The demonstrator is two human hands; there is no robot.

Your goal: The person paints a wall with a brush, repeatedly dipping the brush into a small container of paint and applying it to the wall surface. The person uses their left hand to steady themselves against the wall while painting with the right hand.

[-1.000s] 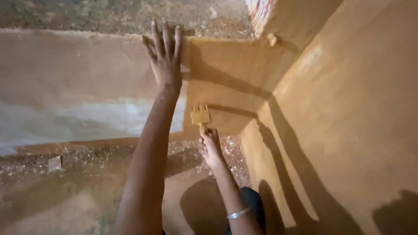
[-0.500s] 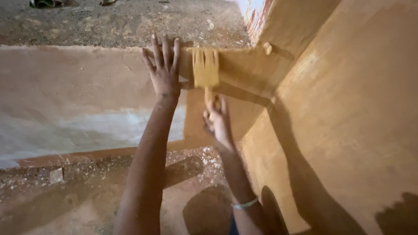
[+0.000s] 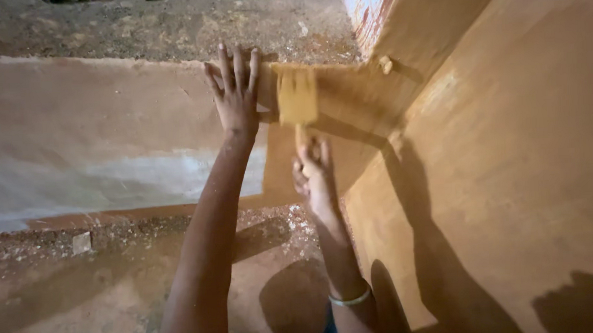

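The low wall (image 3: 111, 127) is ochre only near the corner, grey further left. The left hand (image 3: 236, 96) lies spread flat against it; the right hand (image 3: 314, 172) grips the brush (image 3: 297, 97) up by the top edge. Long, even, overlapping strokes would probably cover best.

Walls: I see a corner where a low wall (image 3: 78, 128) ahead meets a taller ochre wall (image 3: 506, 152) on the right.
Low wall finish: mostly bare grey-brown with a pale whitish band, ochre only near the corner.
Wall top: a rough, gritty ledge (image 3: 173, 23) runs along the upper edge.
Floor: dusty, reddish-brown floor (image 3: 84, 305), flecked with pale crumbs, with a small stone (image 3: 81, 242) lying on it.
Light: I read warm light, dark shadows on the right wall and floor.
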